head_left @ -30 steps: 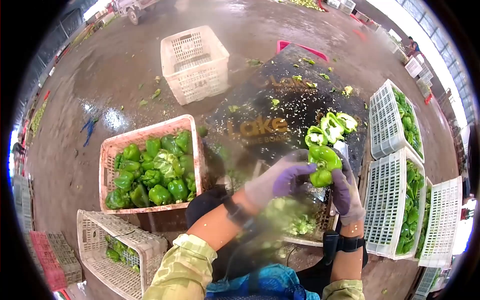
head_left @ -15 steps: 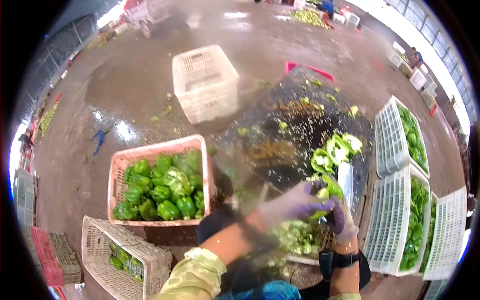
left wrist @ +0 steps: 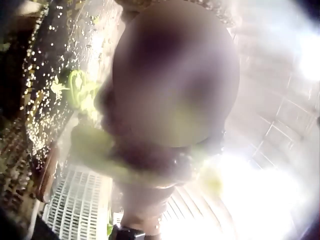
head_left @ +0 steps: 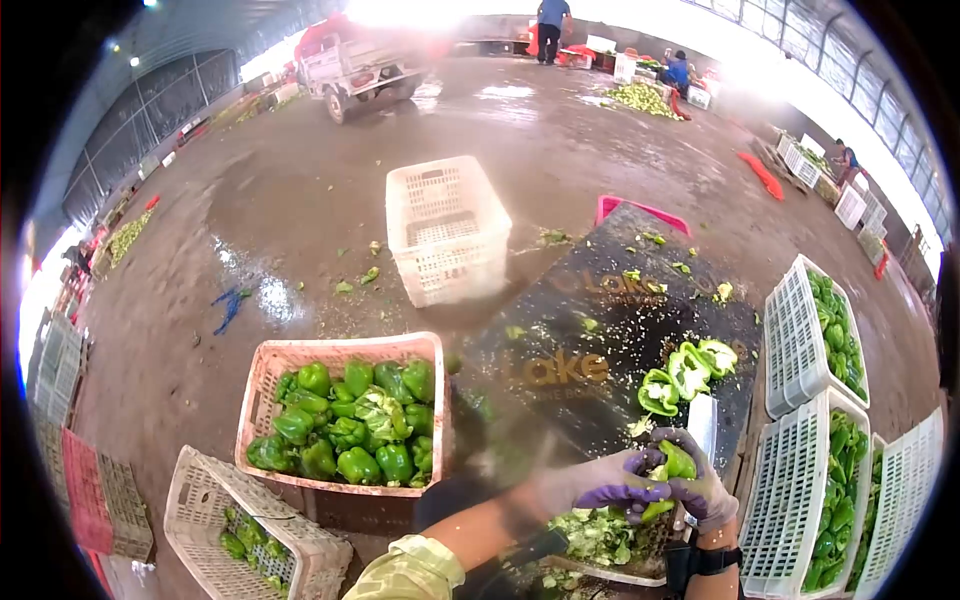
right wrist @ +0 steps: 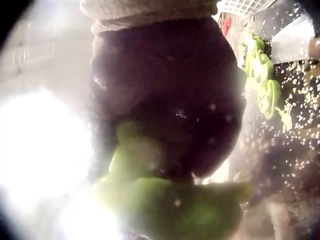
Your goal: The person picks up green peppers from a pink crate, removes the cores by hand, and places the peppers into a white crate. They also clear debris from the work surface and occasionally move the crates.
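In the head view, both gloved hands meet low over the near end of a dark board. A green bell pepper is between them, partly covered by fingers. The left hand grips its near left side, and the right hand holds it from the right. Blurred pepper flesh shows below the dark glove in the right wrist view. Just beyond the hands lies a broad knife blade, beside several cut-open green peppers. Pale pepper scraps are heaped under the hands.
A pinkish crate full of whole green peppers stands left. A white crate stands ahead on the wet floor. White crates of green peppers line the right side. A tipped crate is at lower left. Seeds and bits litter the board.
The pepper, earlier held up whole-looking above the board's edge, is now lower and turned between the hands, more covered by fingers. The head view has tilted up, showing more floor and a vehicle.
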Motion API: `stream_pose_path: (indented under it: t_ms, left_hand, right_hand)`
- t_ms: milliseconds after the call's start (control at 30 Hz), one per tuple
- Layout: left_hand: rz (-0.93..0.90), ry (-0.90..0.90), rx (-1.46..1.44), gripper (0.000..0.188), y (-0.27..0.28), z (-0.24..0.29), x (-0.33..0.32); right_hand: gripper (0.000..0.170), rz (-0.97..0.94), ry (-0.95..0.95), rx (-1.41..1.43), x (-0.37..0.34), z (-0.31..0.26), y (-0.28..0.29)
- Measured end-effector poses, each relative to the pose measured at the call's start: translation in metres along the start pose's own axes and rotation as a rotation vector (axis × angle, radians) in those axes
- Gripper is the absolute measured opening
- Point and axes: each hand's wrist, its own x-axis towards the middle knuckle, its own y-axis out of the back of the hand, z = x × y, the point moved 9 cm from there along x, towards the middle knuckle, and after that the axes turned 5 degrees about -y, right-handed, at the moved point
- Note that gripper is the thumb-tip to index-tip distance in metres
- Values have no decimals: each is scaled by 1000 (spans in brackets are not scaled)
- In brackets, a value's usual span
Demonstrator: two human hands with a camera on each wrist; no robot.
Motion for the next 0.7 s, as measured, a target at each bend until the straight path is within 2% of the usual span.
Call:
stream_pose_path:
  t_ms: [100,200,233,267,333,367,400,433,467,500,533,567,600,667,700]
  left_hand:
    - [80,26,36,46,0,-4,1]
    - [212,-29,0,47,2,4,-2]
    - [252,-24,0,61,9,3,-2]
    - [302,-62,75,65,17,8,0]
    - [384,-156,224,67,21,22,-3]
    - [377,-247,343,65,18,30,-2]
    - [435,-257,365,61,21,29,-4]
    - [492,-265,388,57,25,27,-5]
    - [635,-188,332,51,39,21,-11]
    - [683,-151,364,47,47,17,-14]
    - [739,-134,401,42,55,14,-18]
    - [762,-183,407,39,71,12,-17]
    - [794,-241,411,36,83,9,-12]
    - [757,-279,503,30,49,22,-9]
    - [745,-335,408,31,49,18,-3]
  right_hand:
    - [76,-15,20,4,-3,6,5]
    - [73,71,35,1,-3,9,6]
    - [70,73,75,-3,2,14,14]
    - [69,195,61,-38,3,21,24]
    - [60,252,115,9,6,29,36]
    - [62,282,47,45,1,28,28]
    - [63,329,-9,91,0,25,20]
    - [64,432,-207,-49,4,38,31]
    - [62,538,-261,-311,-7,10,21]
    - [63,384,-130,127,5,31,18]
    - [63,550,-132,-186,8,36,34]
    - [64,504,-137,-114,4,23,26]
    - [64,605,-9,-245,4,25,40]
    - [64,880,231,-581,-11,14,56]
    - [64,865,188,-470,-14,23,64]
